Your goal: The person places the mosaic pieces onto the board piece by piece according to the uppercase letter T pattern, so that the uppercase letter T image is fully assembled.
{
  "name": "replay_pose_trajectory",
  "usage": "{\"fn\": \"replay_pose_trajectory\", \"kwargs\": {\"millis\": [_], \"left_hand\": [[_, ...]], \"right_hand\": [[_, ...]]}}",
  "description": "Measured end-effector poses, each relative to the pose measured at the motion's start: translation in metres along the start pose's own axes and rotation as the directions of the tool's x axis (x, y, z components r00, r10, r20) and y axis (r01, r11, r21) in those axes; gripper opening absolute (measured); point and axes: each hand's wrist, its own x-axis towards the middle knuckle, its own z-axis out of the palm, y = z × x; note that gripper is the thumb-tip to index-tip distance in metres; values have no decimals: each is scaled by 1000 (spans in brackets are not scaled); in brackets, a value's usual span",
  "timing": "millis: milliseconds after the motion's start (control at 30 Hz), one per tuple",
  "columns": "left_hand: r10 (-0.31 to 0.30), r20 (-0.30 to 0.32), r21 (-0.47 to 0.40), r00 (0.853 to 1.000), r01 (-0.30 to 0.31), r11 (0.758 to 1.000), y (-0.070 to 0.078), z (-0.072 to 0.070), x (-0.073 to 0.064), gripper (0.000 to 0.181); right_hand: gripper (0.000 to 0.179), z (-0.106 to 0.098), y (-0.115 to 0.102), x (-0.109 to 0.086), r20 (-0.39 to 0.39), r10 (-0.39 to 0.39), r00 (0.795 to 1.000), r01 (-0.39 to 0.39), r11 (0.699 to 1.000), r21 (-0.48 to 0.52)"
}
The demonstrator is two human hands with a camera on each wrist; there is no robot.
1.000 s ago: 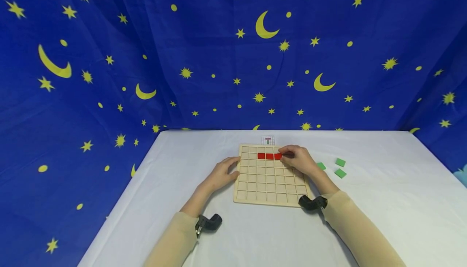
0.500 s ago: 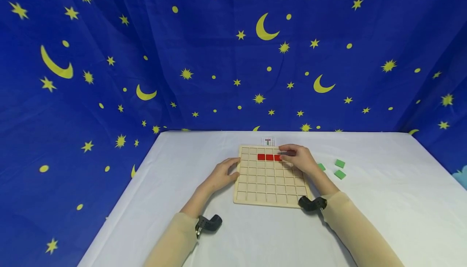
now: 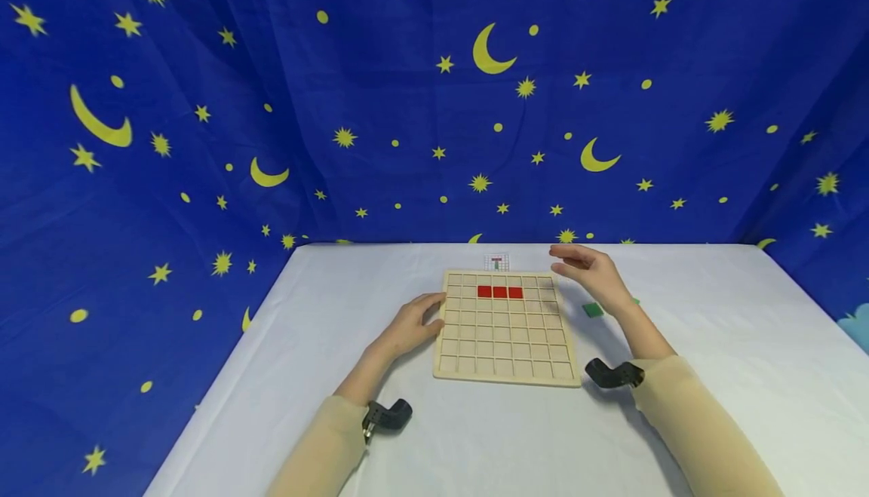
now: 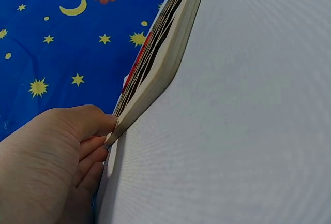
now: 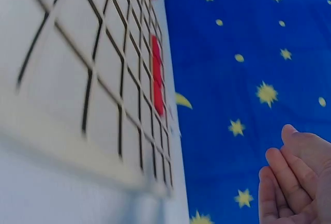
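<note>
A square wooden board (image 3: 504,348) with a raised grid lies on the white table. Three red square tiles (image 3: 499,292) sit side by side in its second row from the back; in the right wrist view the red tiles (image 5: 157,76) form a short strip. My left hand (image 3: 406,328) rests against the board's left edge, thumb and fingers spread and touching the rim. The right hand (image 3: 597,277) is raised over the table beyond the board's back right corner, fingers slightly bent, holding nothing. Below it lies a green tile (image 3: 593,309); other green tiles are mostly hidden by the wrist.
Behind the board lies a small printed card (image 3: 496,262) showing a grid with a red and green T shape. A blue curtain (image 3: 400,90) with yellow moons and stars hangs behind and beside the table. Black wrist mounts (image 3: 388,415) stick out from both sleeves.
My right hand has left the rightmost red tile and moved right and up, off the board. All three red tiles now show fully. The left hand stays at the edge.
</note>
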Motion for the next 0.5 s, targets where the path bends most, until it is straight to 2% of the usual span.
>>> {"fn": "replay_pose_trajectory", "kwargs": {"millis": [267,500], "left_hand": [[-5,-2,-6,1000,5,1000,0,0,0,54],[-3,-8,-1,1000,3,1000,-2,1,0,54]], "right_hand": [[53,-46,15,-21,-101,49,994,-56,996,-73],[50,-74,32,-41,-192,74,979,-105,981,-160]]}}
